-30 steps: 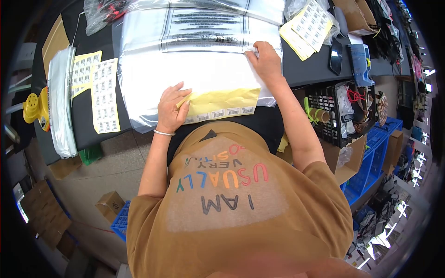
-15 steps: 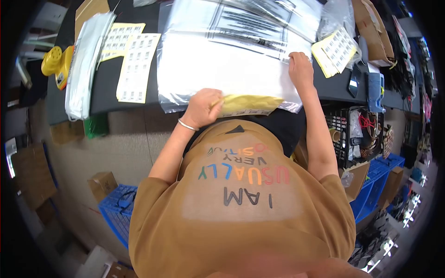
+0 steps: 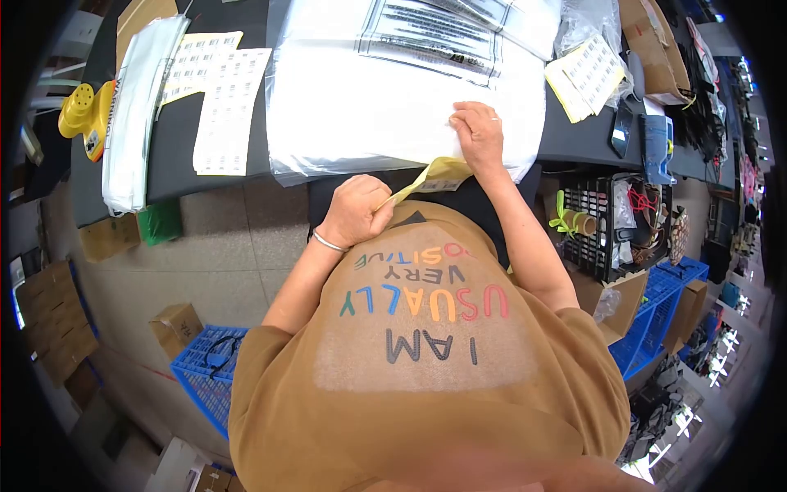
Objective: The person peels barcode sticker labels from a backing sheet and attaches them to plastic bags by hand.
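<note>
A strip of yellow-backed label sheet (image 3: 438,175) hangs bent at the front edge of the table. My left hand (image 3: 354,211), with a bangle on its wrist, is closed around the sheet's left end. My right hand (image 3: 479,138) is above the stack of clear plastic bags (image 3: 352,115), thumb and fingers pinched together; what is between them, if anything, is too small to make out. The sheet's right end reaches under my right wrist. Black printed text (image 3: 430,41) shows on the bags.
Label sheets (image 3: 223,115) and folded plastic bags (image 3: 139,123) lie at left, beside a yellow device (image 3: 94,119). More labels (image 3: 586,74), a phone (image 3: 620,138) and a blue holder (image 3: 658,148) are at right. A black crate (image 3: 594,213) stands below.
My right hand has moved left from the right side of the bags, its fingers now pinched. The yellow sheet has bent and twisted, its right end higher, while my left hand keeps its end.
</note>
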